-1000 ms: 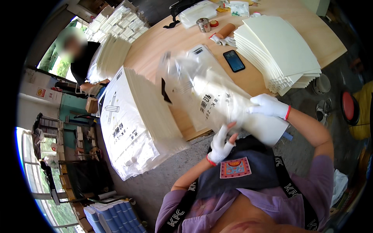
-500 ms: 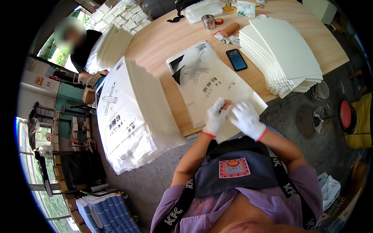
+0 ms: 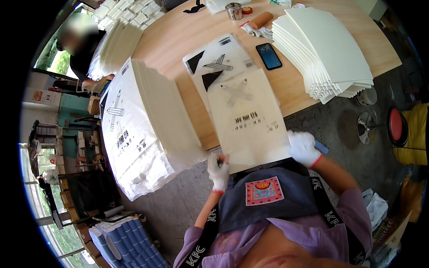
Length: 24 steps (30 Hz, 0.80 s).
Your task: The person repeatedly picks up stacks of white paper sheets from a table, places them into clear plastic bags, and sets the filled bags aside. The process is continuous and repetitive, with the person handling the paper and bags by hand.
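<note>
A clear plastic packet of paper point(image 3: 254, 134), printed with crossed pencils and with a black corner, tilts up in front of me at the table's near edge. My left hand point(image 3: 219, 172), in a white glove with bare fingertips showing, is closed at its near left corner. On the right side my gloved right hand point(image 3: 304, 148) grips the packet's edge; some of its fingers are hidden. Beneath the packet's far end lie similar printed packets point(image 3: 219, 56). To the left stands a tall leaning stack of packets point(image 3: 165, 111). A fanned stack of white sheets point(image 3: 328, 49) lies on the right.
On the wooden table point(image 3: 178, 33) are a phone point(image 3: 269, 56), a spare glove point(image 3: 257, 30), a brown roll point(image 3: 260, 20) and a metal tin point(image 3: 233, 11). Another person point(image 3: 80, 49) works by a stack at the far left. A stool point(image 3: 397, 127) stands at the right.
My hands have moved apart, from close together over the packet's near end to its two sides. The top packet has turned straighter, come nearer and shifted off the packets under it.
</note>
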Each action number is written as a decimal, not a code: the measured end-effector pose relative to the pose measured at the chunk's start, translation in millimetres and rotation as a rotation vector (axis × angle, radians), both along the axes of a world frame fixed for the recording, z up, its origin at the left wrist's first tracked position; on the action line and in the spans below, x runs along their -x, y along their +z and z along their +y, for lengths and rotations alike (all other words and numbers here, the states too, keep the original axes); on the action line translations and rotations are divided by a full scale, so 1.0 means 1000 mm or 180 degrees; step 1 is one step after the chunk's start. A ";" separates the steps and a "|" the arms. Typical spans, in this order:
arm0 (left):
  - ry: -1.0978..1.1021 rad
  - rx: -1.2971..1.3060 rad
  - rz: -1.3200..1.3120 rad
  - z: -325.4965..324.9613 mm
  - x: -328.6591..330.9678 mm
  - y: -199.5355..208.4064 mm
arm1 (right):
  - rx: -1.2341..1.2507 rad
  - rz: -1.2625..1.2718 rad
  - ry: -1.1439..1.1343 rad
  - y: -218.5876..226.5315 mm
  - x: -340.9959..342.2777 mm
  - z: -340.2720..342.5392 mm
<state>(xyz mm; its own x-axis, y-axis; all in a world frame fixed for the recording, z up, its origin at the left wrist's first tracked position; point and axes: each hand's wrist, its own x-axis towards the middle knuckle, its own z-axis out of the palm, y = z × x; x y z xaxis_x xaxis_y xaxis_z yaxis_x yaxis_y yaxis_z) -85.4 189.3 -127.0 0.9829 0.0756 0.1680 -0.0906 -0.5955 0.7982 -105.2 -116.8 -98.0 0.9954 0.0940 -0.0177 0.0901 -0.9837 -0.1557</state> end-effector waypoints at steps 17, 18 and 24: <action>-0.0962 0.0411 0.1494 0.075 0.038 -0.091 | 0.0475 0.1595 0.0428 -0.025 0.036 -0.043; -0.0429 0.1166 0.1727 0.065 0.034 -0.087 | -0.0227 0.1227 -0.0208 -0.034 0.032 -0.055; -0.0156 0.1241 0.1774 -0.015 -0.036 -0.035 | -0.4522 0.1657 -0.1457 -0.084 -0.041 -0.040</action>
<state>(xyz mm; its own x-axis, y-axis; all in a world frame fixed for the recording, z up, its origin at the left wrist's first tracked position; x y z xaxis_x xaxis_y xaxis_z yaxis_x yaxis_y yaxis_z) -49.1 174.5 -161.6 0.9186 -0.0189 -0.3948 0.3767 -0.2606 0.8889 -64.5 -157.1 -182.1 0.8562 0.0363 -0.5153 -0.5166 0.0579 -0.8543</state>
